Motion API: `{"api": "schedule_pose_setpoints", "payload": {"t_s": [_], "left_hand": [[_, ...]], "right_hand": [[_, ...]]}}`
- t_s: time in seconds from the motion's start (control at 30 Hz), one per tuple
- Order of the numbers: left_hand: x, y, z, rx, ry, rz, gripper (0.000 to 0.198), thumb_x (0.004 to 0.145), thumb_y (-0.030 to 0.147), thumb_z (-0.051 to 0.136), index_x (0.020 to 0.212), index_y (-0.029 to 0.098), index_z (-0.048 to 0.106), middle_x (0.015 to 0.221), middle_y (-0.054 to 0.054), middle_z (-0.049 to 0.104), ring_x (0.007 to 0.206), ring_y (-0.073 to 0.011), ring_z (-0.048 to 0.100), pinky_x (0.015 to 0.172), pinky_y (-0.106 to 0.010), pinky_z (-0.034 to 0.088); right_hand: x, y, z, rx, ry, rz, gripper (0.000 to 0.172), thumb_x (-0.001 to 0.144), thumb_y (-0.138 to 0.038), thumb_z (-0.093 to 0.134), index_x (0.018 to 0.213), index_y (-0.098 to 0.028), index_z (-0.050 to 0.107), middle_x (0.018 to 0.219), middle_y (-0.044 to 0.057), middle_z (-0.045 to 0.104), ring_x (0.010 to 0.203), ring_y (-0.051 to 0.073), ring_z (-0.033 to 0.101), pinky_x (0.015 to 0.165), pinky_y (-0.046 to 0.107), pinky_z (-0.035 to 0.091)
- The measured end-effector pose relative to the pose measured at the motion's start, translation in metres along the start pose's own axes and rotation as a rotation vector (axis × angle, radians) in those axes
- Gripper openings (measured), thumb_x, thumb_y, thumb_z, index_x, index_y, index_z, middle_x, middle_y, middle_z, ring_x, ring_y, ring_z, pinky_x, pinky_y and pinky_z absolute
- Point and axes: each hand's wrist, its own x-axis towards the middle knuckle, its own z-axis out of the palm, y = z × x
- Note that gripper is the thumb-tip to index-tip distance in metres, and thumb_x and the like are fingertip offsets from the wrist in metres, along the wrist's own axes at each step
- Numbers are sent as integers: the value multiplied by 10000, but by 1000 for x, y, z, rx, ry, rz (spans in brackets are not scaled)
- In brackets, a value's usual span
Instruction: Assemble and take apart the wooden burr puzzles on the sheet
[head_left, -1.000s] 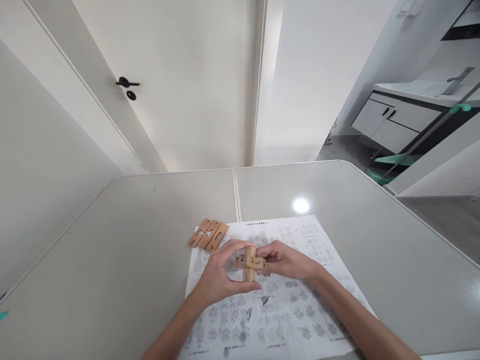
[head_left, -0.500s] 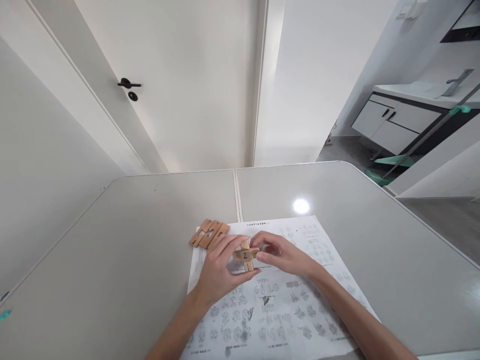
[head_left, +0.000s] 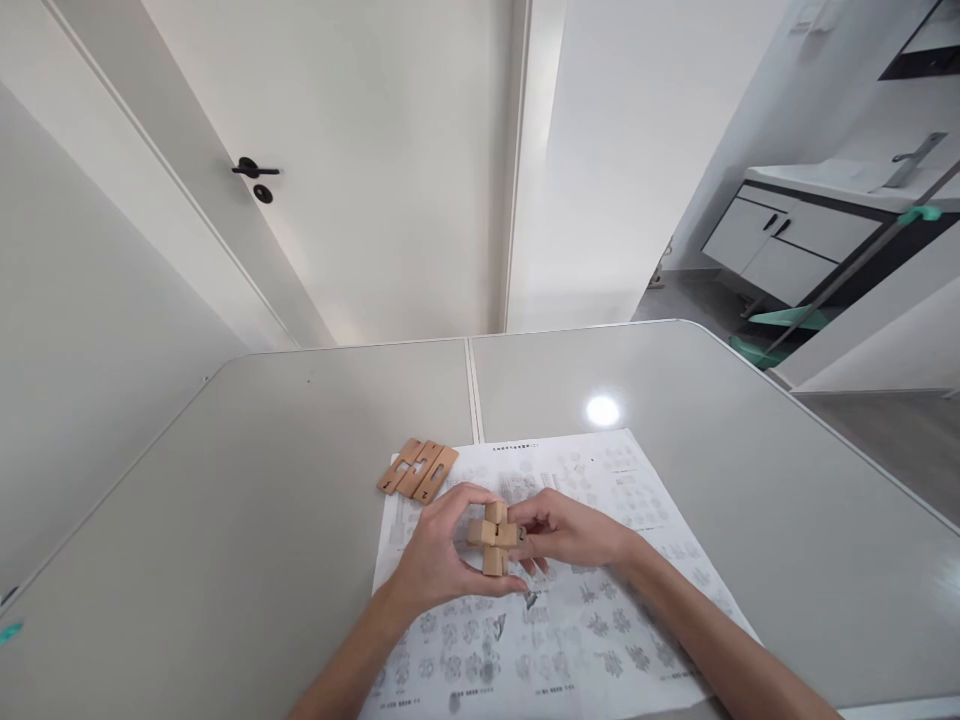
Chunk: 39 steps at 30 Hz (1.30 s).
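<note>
A cross-shaped wooden interlocking puzzle is held between both hands above the printed sheet. My left hand grips it from the left, thumb below and fingers over the top. My right hand pinches its right-hand end, where part of a dark mark shows. Several flat wooden pieces with slots and black numbers lie side by side at the sheet's upper left corner, behind my left hand.
The grey table has a seam down its far half and a bright light reflection. Beyond it stand a white door and, far right, a sink cabinet. A green-and-grey pole leans near the cabinet.
Both hands have come slightly lower and closer to me with the puzzle. It has been turned, so the face marked 2 no longer points at me. The flat pieces have not moved.
</note>
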Motion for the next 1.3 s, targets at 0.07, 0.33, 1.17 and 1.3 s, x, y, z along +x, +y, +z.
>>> {"api": "schedule_pose_setpoints", "payload": {"t_s": [0.07,0.33,1.17,1.3], "left_hand": [[-1,-2,-1,35,6,-27,719,566,531,960,1122,272,585,1031,-39,713,909,-245,699,809,-378,564],[0,-2,5,140,123,-95,685,580,552,949,1045,261,539,984,-31,671,906,-254,675,796,-388,535],[-1,-4,15,-82,149,-401,402,836,454,735,1019,233,454,794,24,631,677,-164,567,632,-282,444],[-3,-5,22,-164,131,-395,401,847,471,721,1022,232,452,769,42,586,643,-150,526,605,-264,415]], "right_hand": [[1,0,3,-39,59,-24,228,934,-448,692,924,-235,771,710,-15,648,604,142,589,591,276,523],[9,15,12,-262,390,-89,225,912,-457,701,906,-238,750,683,-6,659,572,157,549,548,283,485],[13,25,26,-395,516,-184,728,813,-284,791,1416,-334,389,1149,60,602,864,208,631,681,335,570],[15,26,32,-522,537,-376,860,776,-149,765,1468,-355,299,1388,125,425,1146,280,586,774,386,604]]}}
